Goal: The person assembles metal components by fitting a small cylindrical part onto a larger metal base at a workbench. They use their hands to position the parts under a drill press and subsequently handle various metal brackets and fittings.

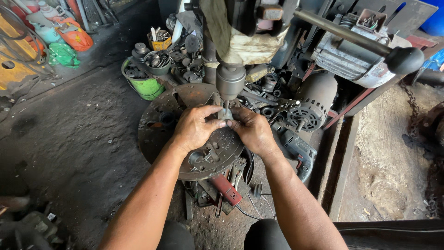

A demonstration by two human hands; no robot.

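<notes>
A small grey metal piece (225,114) is held on the round drill-press surface (159,134), directly under the drill chuck (230,81), whose bit comes down onto the piece. The piece is pinched from both sides: the grip of the left hand (194,128) is closed on its left edge with thumb and fingertips, and the grip of the right hand (252,130) is closed on its right edge in the same manner. The two hands almost meet around it. Metal shavings are scattered on the round surface just below the hands.

Above the chuck, a stained beige cloth (245,44) is draped over the drill head. A feed lever with a black ball knob (404,60) reaches out to the right. Behind the surface, a green bucket (145,84) filled with dark metal parts is seen at the left, and a small yellow box (160,42) holding bits is seen further back. Orange and green bags (64,44) are piled at the upper left corner on the floor. An electric motor (312,104) lies to the right of the hands, with a grey hand drill (296,150) just below it. A red-handled tool (226,189) lies on the floor beneath the round surface, between the forearms. No label can be made out on any container.
</notes>
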